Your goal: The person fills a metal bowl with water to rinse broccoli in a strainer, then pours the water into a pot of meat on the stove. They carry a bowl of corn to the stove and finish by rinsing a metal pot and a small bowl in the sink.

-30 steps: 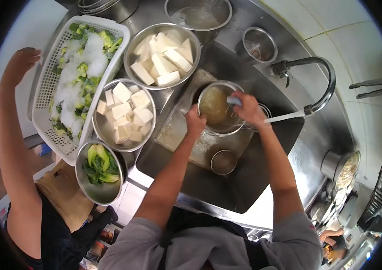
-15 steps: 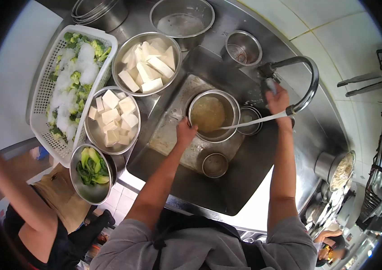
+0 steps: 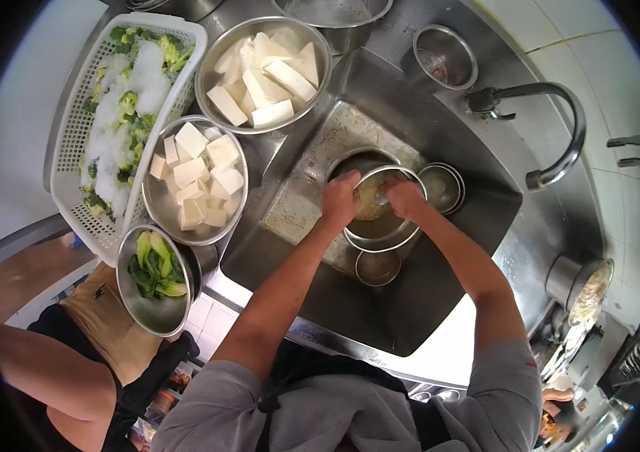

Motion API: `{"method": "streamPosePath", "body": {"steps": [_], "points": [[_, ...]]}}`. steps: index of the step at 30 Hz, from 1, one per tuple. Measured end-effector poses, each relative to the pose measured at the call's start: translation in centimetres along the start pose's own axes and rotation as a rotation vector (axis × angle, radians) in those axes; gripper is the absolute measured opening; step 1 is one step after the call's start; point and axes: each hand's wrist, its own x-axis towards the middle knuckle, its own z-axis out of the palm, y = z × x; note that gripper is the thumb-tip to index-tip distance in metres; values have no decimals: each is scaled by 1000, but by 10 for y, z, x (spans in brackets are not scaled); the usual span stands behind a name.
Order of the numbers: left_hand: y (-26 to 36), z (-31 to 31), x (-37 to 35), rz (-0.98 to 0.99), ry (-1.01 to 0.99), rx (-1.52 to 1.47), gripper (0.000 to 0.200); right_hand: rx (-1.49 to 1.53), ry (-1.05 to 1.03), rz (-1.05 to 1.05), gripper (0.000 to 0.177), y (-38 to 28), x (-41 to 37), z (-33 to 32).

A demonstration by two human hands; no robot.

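In the sink [image 3: 440, 294], a round metal pot [image 3: 380, 242] with cloudy yellowish contents stands tilted. My left hand [image 3: 341, 199] is closed on its left rim. My right hand [image 3: 406, 197] reaches over the right rim, fingers curled down inside the pot by a small shiny patch; I cannot tell what they hold. Partly hidden behind the pot, another metal vessel [image 3: 350, 160] shows its rim. A small metal cup [image 3: 378, 268] sits just in front, and a stack of small round containers [image 3: 450, 179] lies to the right.
Left of the sink are bowls of white tofu blocks [image 3: 263, 83] and tofu cubes [image 3: 198, 177], a bowl of leafy greens [image 3: 158, 267] and a basket of iced broccoli [image 3: 128, 113]. A faucet [image 3: 554, 177] arches at right, no water running. Another person's arm [image 3: 56, 369] is at lower left.
Water no longer runs from the faucet. My right hand has moved from the faucet handle into the pot. The pot has shifted nearer and tilted, showing another vessel behind it.
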Motion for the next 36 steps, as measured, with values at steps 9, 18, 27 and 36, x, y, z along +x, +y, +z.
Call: {"method": "streamPosePath", "body": {"steps": [9,18,27,36], "points": [[-9,24,11,60,157,-48,14,932,92,538,29,-89,75,154],[-14,31,21,12,-6,-61,10,854,40,205,30,-83,-51,41],[-26,23,25,-63,18,-44,5,817,125,230,18,-97,-44,56],[-50,45,-22,-317,6,-220,40,1399,610,567,20,-81,59,47]]}}
